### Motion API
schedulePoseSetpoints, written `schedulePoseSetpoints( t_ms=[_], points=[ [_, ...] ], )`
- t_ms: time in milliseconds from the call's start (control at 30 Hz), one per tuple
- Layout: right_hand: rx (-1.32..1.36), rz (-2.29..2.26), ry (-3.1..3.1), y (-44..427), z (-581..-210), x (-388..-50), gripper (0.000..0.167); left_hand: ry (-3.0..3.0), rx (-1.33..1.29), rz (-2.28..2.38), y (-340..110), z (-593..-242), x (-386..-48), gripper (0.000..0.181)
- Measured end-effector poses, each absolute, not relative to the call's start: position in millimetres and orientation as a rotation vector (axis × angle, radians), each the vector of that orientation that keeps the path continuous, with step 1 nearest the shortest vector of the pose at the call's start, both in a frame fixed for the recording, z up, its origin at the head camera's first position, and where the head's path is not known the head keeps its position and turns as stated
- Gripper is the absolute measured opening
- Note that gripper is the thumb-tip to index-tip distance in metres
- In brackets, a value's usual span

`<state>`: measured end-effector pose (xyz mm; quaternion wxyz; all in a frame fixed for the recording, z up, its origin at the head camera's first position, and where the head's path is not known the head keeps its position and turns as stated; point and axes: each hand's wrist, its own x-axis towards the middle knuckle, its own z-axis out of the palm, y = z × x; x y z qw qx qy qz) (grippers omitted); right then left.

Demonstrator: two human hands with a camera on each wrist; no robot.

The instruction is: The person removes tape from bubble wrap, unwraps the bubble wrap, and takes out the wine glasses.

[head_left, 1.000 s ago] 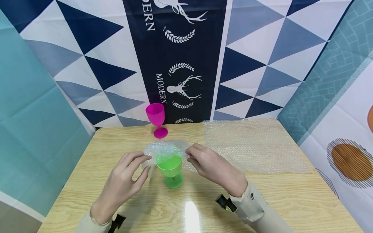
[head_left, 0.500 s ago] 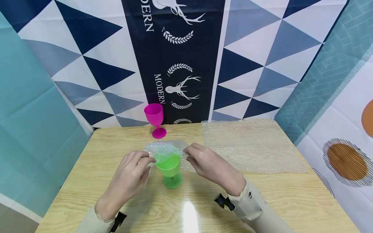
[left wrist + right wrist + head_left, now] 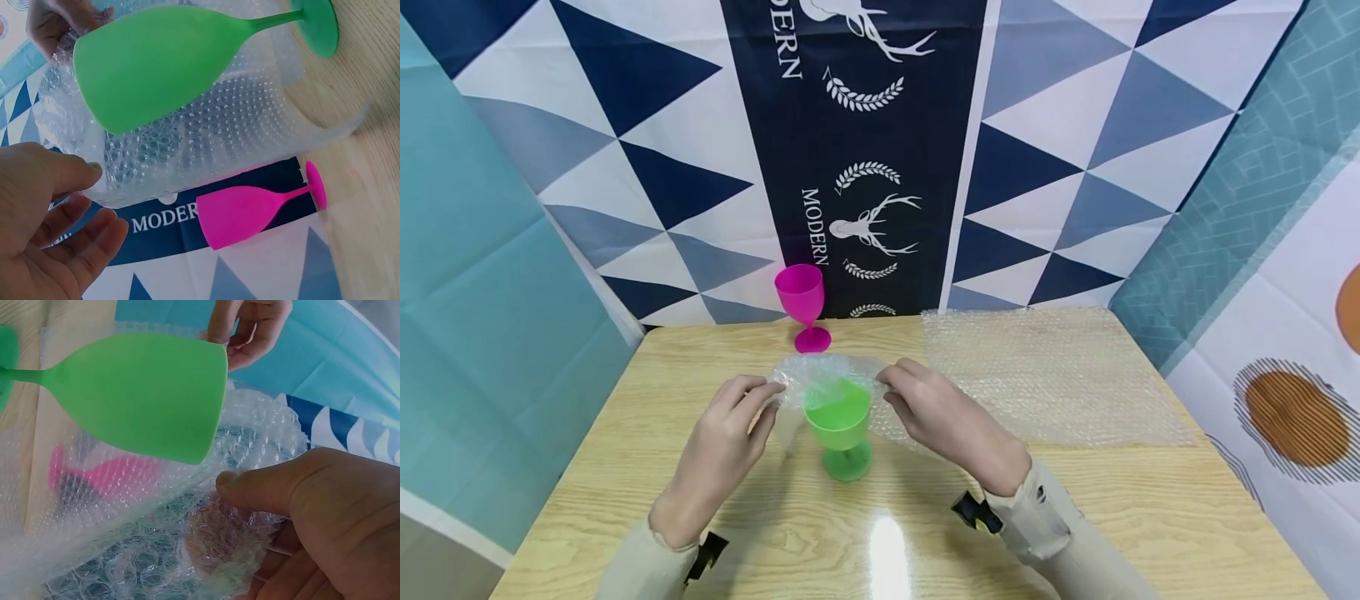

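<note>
While a green goblet (image 3: pixel 838 428) stands upright, left hand (image 3: pixel 713 446) and right hand (image 3: pixel 946 417) hold bubble wrap (image 3: pixel 797 375) (fingers (image 3: pixel 898 380) clamped on its edges).

Green goblet (image 3: pixel 140 397), foot (image 3: pixel 7 347) cropped, right-wrist view

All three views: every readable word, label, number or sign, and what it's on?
"MODERN": dark wall panel, head view.
"DERN": same panel, higher; word's start cut off.
"MODER": same panel, left wrist view; rest hidden behind pink goblet.
Stag print: same panel, no lettering.
Green goblet, bubble wrap: none seen.
Right wrist view: none readable.
</note>
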<state>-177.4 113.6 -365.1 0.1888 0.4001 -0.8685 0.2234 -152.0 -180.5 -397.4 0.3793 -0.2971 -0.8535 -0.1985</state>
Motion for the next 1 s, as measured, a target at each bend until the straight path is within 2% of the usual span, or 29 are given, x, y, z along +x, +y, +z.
schedulePoseSetpoints(
  t_ms=[700,1000],
  points=[
    [1.041,0.614,-2.456,122.4,-366.9,-185.6,0.011,-2.198,-0.604,-0.700,-197.6,-390.0,-158.0,0.021],
    [1.036,0.635,-2.461,125.2,-368.3,-186.0,0.008,-2.158,-0.584,-0.660,-209.1,-387.4,-160.6,0.029]
  ],
)
